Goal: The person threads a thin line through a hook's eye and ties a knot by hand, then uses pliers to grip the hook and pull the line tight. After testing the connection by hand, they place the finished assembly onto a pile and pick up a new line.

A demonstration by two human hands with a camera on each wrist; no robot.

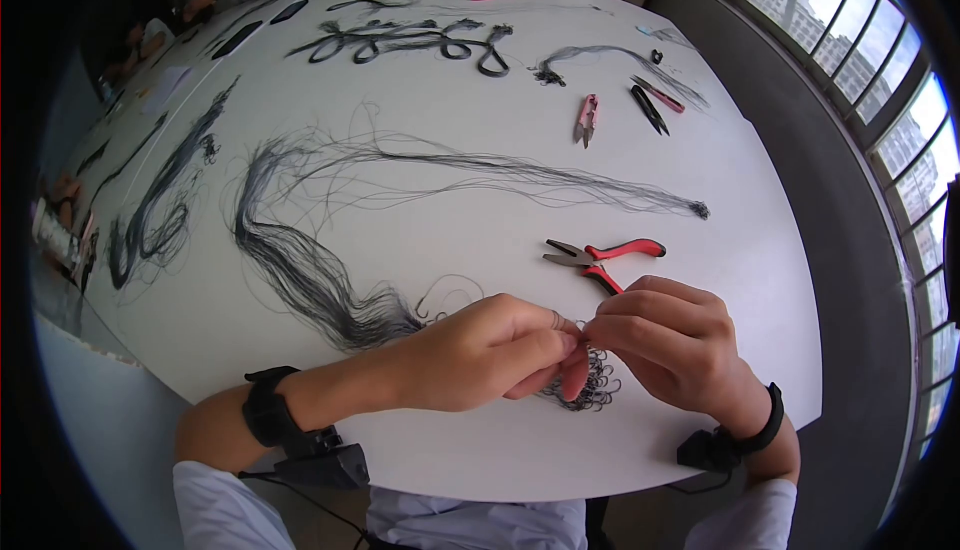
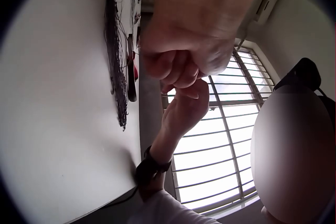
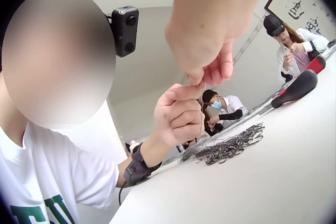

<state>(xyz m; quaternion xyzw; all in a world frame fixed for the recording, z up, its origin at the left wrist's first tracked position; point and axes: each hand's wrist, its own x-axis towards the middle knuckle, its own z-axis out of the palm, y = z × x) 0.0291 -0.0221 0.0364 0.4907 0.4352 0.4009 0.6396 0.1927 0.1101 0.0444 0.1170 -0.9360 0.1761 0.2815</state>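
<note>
My left hand (image 1: 490, 355) and right hand (image 1: 675, 340) meet fingertip to fingertip low over the near part of the table. A thin dark line (image 1: 556, 319) crosses the left fingers, and the left hand pinches it. Thumb and forefinger of the right hand are pinched at the same spot; what small end sits there is hidden by the fingers. Under the hands lies a cluster of dark fish hooks (image 1: 596, 390), in the right wrist view a heap of hooks (image 3: 231, 148). Its long bundle of dark lines (image 1: 310, 275) runs out to the left.
Red-handled pliers (image 1: 575, 257) lie just beyond the right hand. Pink snips (image 1: 587, 120) and black-and-pink tools (image 1: 650, 110) are farther off. More line bundles (image 1: 410, 40) lie at the back and left. Other people sit around the white table (image 1: 480, 460); a barred window is at right.
</note>
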